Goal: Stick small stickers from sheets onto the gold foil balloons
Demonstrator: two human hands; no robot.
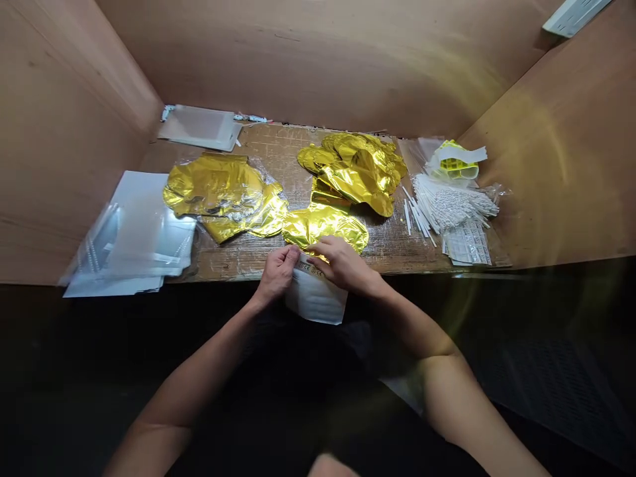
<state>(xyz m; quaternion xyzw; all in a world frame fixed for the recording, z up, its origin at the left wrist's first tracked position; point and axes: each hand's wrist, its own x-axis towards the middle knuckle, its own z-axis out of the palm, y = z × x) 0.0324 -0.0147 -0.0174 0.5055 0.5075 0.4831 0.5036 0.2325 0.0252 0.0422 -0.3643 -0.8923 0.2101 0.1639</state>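
At the front edge of the table, a translucent plastic bag [317, 301] with small printed symbols near its top hangs between my hands. My left hand [278, 271] pinches its upper left corner between thumb and fingers. Curled over the top right part of the bag is my right hand [344, 266], fingertips closed at its upper edge. Just beyond my fingers lies a flat gold foil balloon [325, 222], reaching up to the bag's top. Whether part of the foil is inside the bag, I cannot tell.
A heap of gold foil balloons [362, 165] lies behind, with plastic-wrapped ones [216, 185] to the left. Clear bags [144, 232] overhang the front left edge. White paper straws [452, 205] and a yellow item [457, 156] are at right. Wooden walls [318, 63] enclose the table.
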